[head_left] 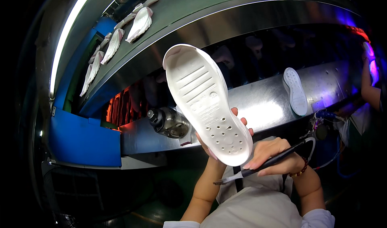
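Note:
A white shoe sole (197, 90) is held up in front of me, its inner face toward me. Grooves cross its upper part and small holes dot its lower end. My left hand (204, 144) grips it from behind, thumb side at the left edge and fingertips showing past the right edge. My right hand (274, 152) is closed around the black handle of a brush (278, 160), from whose back end a pale tube runs. The brush tip points left, just below the sole's lower end; whether it touches the sole I cannot tell.
Another white sole (295, 91) lies on the metal ledge (262, 103). A dark-lidded clear bottle (171, 123) stands behind my left hand. White-and-pink shoe pieces (140, 25) line the green belt (173, 12). Orange-glowing heater openings (117, 109) sit at left. At far right, another person's arm (370, 82) reaches in.

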{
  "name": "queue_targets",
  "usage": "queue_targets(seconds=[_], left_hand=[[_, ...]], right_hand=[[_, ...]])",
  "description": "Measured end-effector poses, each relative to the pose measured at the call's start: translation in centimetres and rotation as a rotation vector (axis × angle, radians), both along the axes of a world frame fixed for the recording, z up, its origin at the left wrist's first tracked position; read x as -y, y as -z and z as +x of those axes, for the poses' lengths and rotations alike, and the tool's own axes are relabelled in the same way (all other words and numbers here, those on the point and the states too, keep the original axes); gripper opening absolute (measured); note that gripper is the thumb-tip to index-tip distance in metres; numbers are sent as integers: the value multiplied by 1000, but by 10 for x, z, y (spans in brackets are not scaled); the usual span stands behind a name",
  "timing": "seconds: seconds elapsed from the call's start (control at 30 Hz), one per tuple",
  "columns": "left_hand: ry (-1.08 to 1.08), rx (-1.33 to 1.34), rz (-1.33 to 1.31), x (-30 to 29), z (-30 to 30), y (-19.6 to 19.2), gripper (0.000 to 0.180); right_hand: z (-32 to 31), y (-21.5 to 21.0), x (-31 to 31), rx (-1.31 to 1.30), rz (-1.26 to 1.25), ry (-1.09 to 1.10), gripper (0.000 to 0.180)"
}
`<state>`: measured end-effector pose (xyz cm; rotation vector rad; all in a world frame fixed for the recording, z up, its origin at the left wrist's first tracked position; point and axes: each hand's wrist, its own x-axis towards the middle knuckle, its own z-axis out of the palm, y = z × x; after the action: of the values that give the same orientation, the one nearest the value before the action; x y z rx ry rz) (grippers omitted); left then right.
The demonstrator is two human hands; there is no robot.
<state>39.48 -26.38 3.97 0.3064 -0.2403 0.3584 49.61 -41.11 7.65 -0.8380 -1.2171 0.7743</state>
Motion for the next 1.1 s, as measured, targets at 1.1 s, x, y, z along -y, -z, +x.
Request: queue_targets(seconds=[1.1], left_hand=[[674, -694, 698, -23, -11, -30, 64]], right_hand=[[49, -24, 27, 695, -67, 15, 13]])
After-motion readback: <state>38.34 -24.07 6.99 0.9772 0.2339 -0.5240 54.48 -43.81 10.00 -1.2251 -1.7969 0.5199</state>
